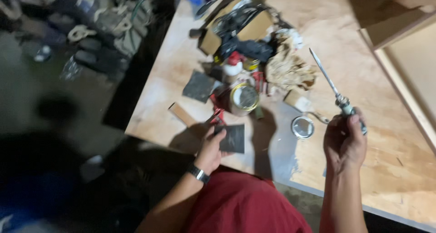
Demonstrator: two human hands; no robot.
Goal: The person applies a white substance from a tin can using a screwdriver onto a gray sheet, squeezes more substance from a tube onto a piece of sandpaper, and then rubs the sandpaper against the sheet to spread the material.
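At nine o'clock of the view we see only a dark, blurred floor with shoes and clutter (97,26) heaped toward eleven. Moving right, the plywood table (399,178) begins. Near its front edge lies a small wooden block (182,114), and up at about eleven o'clock from it a dark square of sandpaper (198,85) rests flat.

Next comes our left hand (210,147), a watch (198,173) on its wrist. Its fingers are closed narrowly on the near edge of a dark grey sandpaper sheet (232,138), which lies flat on the table close to the front edge. At twelve o'clock from that sheet stands an open tin can (244,98) with a gold rim, and behind it a pile of small bottles, a cardboard box of black cables (236,24) and a crumpled brown rag (287,70) at one o'clock.

Further right, a round metal lid (302,127) lies on the table, between the two hands and touching neither.

Then our right hand (345,144) is wrapped tight around the handle of a screwdriver (334,90), held above the table, its long metal shaft pointing up toward eleven o'clock. At two o'clock from it a wooden frame (399,28) sits at the table's far corner.
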